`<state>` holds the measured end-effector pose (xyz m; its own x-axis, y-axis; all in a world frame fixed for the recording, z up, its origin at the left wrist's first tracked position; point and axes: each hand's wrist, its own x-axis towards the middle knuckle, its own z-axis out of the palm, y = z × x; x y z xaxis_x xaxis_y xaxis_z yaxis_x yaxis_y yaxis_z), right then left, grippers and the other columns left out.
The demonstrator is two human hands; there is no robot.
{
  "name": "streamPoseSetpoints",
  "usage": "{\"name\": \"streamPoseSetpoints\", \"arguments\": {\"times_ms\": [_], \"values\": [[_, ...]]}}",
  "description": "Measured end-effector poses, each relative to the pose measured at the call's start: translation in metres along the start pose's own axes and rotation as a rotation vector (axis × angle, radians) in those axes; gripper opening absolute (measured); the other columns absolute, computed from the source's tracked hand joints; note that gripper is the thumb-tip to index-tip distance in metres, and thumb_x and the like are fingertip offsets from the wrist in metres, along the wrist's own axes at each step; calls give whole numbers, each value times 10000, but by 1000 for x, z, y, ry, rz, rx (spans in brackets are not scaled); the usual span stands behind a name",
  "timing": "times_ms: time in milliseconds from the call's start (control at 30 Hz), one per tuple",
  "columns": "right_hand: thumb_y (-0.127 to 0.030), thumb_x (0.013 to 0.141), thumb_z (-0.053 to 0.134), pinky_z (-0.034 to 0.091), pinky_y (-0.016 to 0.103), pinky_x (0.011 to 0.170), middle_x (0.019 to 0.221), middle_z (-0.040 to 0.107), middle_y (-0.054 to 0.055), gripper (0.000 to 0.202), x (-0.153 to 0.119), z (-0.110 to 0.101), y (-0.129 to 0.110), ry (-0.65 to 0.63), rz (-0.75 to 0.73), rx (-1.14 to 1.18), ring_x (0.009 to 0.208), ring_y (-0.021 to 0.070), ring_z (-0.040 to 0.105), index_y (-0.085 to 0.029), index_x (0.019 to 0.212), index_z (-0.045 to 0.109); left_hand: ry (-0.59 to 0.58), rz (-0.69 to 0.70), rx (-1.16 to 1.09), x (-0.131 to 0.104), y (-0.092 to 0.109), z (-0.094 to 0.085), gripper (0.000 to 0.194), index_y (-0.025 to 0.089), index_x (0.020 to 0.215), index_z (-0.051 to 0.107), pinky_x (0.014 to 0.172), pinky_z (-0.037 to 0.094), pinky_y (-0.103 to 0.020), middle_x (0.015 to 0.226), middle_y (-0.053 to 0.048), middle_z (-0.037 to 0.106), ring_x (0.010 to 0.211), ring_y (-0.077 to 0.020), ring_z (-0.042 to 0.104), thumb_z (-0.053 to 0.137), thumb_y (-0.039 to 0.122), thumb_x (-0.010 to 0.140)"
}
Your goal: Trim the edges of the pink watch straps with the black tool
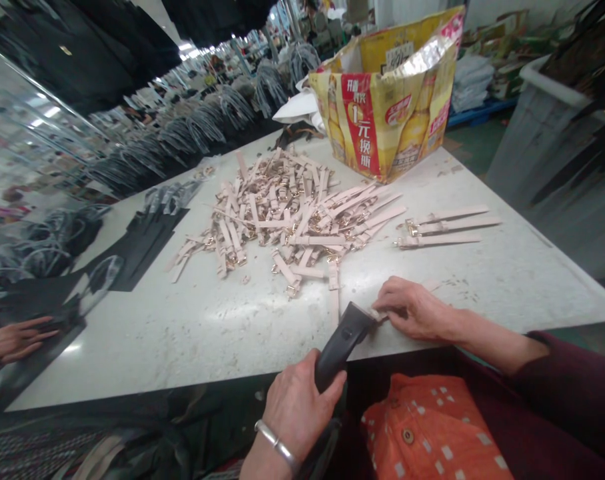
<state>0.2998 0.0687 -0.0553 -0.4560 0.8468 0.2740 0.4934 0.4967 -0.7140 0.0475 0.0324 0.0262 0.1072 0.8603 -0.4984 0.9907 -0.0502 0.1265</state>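
My left hand (302, 397) is wrapped round a dark grey hair clipper (345, 343), its head pointing up and to the right. Pinched in the fingers of my right hand (416, 310) is a small pale pink strap (380, 315), mostly covered by the fingers. The clipper's head meets the strap's end, or lies very close to it. Ahead of both hands spreads a heap of pale pink buckle straps (277, 207) with gold-coloured buckles. Several more straps (447, 227) lie side by side to the right, and a single one (334, 287) points toward the clipper.
A yellow beer carton (382, 120) stands open at the table's (202, 333) back right corner. Dark fabric pieces (137, 247) lie on the left, where another person's hand (15, 340) rests. Beyond the right edge is a large grey bin (527, 140). Dark bags (82, 53) hang overhead.
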Motion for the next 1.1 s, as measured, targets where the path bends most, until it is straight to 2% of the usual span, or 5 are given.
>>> {"name": "streamPoseSetpoints", "arguments": {"times_ms": [167,367,567,900,1100], "values": [[-94,740,566,429,286,739,844,621,58,165,1,-1,4,-19,-12,73,822,172,540,-183,830,672,7,4,-17,2,0,0,304,197,883,595,638,410,-214,757,-41,675,714,-157,637,461,460,813],[-137,789,565,406,291,736,790,574,50,62,6,-2,2,-92,-19,5,809,174,500,-167,740,587,-28,17,-14,-1,0,1,293,200,855,592,610,398,-214,730,-30,667,691,-158,633,475,463,796],[-171,858,469,361,268,687,778,538,39,78,11,3,-1,-137,51,-154,741,162,464,-171,792,509,-13,16,-33,2,-1,2,273,208,828,587,606,388,-211,716,-23,660,673,-149,624,481,457,790],[-280,921,395,218,265,552,691,584,35,177,16,22,3,-55,113,-462,591,145,457,-181,893,540,-23,30,-18,0,1,-2,267,216,842,584,604,395,-222,710,-21,656,673,-160,627,481,456,788],[-330,947,333,279,259,578,702,606,43,289,20,17,0,-64,151,-386,625,150,508,-177,867,565,-54,38,8,3,4,-7,297,198,838,593,577,382,-215,705,-23,645,653,-150,609,483,468,780]]}}
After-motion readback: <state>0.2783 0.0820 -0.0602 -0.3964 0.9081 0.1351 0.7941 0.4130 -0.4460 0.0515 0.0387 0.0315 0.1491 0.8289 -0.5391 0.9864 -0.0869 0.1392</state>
